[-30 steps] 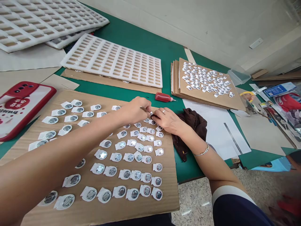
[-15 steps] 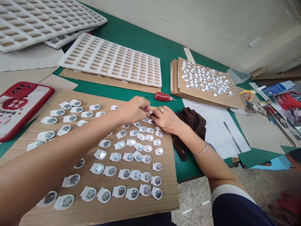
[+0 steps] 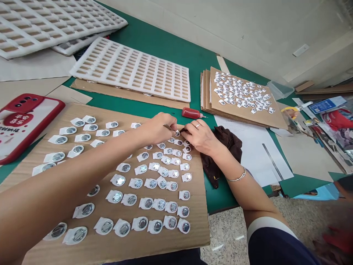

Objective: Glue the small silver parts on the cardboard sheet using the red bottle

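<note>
A cardboard sheet (image 3: pixel 193 235) carries rows of small round metal discs with white backing tabs, one disc (image 3: pixel 120 180) catching the light near the middle. My left hand (image 3: pixel 160 128) is closed over the far right part of the sheet, gripping a slim metal tool that looks like tweezers (image 3: pixel 167 127). Its tip is near a disc (image 3: pixel 177 133) between my hands. My right hand (image 3: pixel 200 137), with a ring, has its fingers bent and pinched on a corner of dark brown cloth (image 3: pixel 226 141). The rest of that cloth lies bunched under and beside the wrist.
A red dropper bottle (image 3: pixel 191 113) lies behind my hands. White foam grid trays (image 3: pixel 132 70) are at the back left, a red-cased phone (image 3: pixel 27 127) at the left. Stacked cardboard (image 3: pixel 239 114) with more discs stands back right, beside printed paper (image 3: pixel 256 147) and scissors (image 3: pixel 293 110).
My right hand has shifted slightly right and up, away from the left hand, so the disc between them shows more. My left hand stays almost in place with the metal tool.
</note>
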`<action>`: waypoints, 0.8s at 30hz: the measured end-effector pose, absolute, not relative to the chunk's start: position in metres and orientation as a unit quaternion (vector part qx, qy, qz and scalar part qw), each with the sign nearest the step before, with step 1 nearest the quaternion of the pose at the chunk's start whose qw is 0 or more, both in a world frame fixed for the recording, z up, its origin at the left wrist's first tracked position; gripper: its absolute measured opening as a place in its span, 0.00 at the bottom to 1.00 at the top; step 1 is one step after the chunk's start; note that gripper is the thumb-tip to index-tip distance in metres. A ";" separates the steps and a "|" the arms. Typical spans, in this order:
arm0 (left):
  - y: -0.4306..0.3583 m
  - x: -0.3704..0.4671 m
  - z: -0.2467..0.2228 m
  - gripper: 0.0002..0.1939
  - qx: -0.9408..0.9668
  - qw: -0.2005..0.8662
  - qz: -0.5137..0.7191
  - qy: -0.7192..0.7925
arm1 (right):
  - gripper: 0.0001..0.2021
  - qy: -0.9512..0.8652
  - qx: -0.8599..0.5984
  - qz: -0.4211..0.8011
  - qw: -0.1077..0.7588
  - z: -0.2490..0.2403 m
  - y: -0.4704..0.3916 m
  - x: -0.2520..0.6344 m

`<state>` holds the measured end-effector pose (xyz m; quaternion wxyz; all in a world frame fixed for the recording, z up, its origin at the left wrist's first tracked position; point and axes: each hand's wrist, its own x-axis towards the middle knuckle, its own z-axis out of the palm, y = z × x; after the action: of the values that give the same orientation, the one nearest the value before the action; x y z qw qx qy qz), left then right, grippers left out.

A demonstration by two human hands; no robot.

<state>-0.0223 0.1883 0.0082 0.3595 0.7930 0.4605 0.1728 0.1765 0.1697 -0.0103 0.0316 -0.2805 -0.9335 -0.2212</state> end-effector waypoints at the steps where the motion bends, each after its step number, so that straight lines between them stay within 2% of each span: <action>1: 0.188 -0.022 0.009 0.04 0.792 0.362 0.176 0.459 | 0.14 -0.932 -0.284 -0.220 0.036 -0.009 0.169 0.177; 24: 0.190 -0.025 0.005 0.04 0.794 0.369 0.173 0.451 | 0.12 -0.944 -0.242 -0.222 0.033 -0.026 0.171 0.171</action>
<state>-0.0248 0.1901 0.0050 0.3690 0.7942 0.4509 0.1727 0.1714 0.1713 -0.0256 0.0333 -0.2415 -0.9441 -0.2219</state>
